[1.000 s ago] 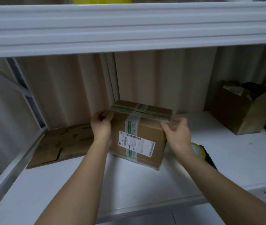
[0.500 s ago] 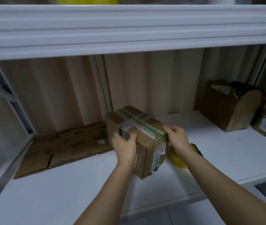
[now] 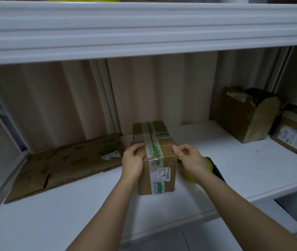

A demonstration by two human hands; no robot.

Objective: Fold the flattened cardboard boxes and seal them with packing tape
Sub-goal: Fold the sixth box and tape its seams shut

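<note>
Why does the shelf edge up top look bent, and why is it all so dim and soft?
Head view: the wide-angle lens bows the upper shelf edge into a curve. Head view: lighting is dim and flat, with a soft shadow under the taped box. Head view: the label print on it is too soft to read; both hands, left and right, look fairly sharp.

- A storage or parcel-packing room, judging by the white metal shelving unit (image 3: 216,178) with a deep lower shelf.
- Flattened brown cardboard boxes with green print (image 3: 68,167) lie on it.
- Brown cardboard parcels with white shipping labels (image 3: 296,136) stand at the right.
- A yellowish roll of packing tape (image 3: 208,163) lies nearby.
</note>
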